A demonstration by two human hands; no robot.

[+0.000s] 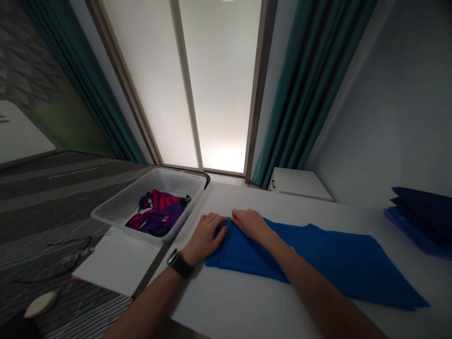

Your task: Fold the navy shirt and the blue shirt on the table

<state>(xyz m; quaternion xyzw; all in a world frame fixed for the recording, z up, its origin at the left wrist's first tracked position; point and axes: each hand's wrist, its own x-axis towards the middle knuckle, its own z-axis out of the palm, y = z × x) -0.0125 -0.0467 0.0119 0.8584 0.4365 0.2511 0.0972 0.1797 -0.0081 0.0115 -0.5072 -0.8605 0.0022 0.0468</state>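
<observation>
The left hand [206, 234] and right hand [250, 224] lie palm down on a blue shirt [339, 259], fingers gently curved and nearly meeting at a small ridge of cloth. Neither clearly pinches, though the fingertips partly hide the fabric. The shirt lies flat on the white counter [233, 301], its near end just beside a clear plastic bin [109, 212] holding a crumpled purple and red garment [157, 214]. A stack of dark blue clothes [420, 216] sits well off to the right. With so light a hold, a sideways drag could slide the cloth on the smooth counter and skew its edges. The wristwatch [180, 263] could snag the fabric, and a careless shift could push the shirt against the bin's rim
</observation>
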